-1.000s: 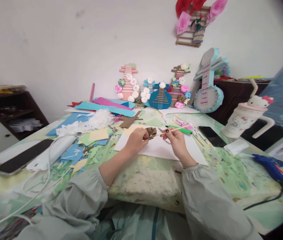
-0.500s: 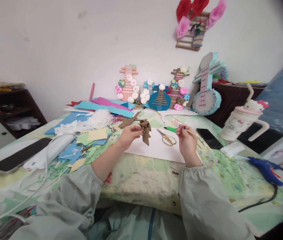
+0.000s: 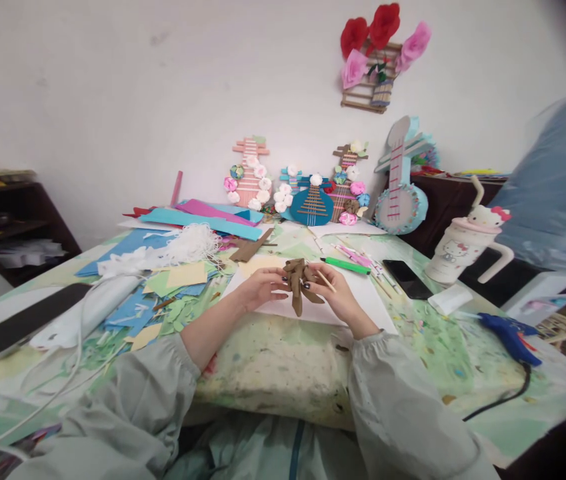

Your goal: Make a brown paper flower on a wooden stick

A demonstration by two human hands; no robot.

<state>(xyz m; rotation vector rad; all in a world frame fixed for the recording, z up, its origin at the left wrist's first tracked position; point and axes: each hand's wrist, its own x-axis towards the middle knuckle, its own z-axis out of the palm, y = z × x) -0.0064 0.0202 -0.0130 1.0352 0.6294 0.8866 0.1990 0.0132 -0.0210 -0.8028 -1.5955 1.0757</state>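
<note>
A brown folded paper piece (image 3: 297, 287), with petal-like strips hanging down, is held above the white sheet (image 3: 375, 310). My left hand (image 3: 264, 291) pinches it from the left side. From the right, my right hand (image 3: 341, 298) keeps a thin wooden stick (image 3: 327, 281) in its fingers, while its fingertips touch the brown paper. Just beyond my right hand lies a green pen (image 3: 346, 266) at the sheet's far edge. My hands and the paper hide the scissors.
Paper scraps (image 3: 183, 303) and white string (image 3: 197, 244) lie to the left, near a power strip (image 3: 87, 313). On the right are a phone (image 3: 407, 279), a tumbler (image 3: 457, 250) and a blue glue gun (image 3: 510, 337). Paper instruments (image 3: 313, 203) stand along the wall.
My right hand has moved left with the stick, up to the brown paper. The paper's strips now hang more spread. The scissors have gone out of sight behind my hands.
</note>
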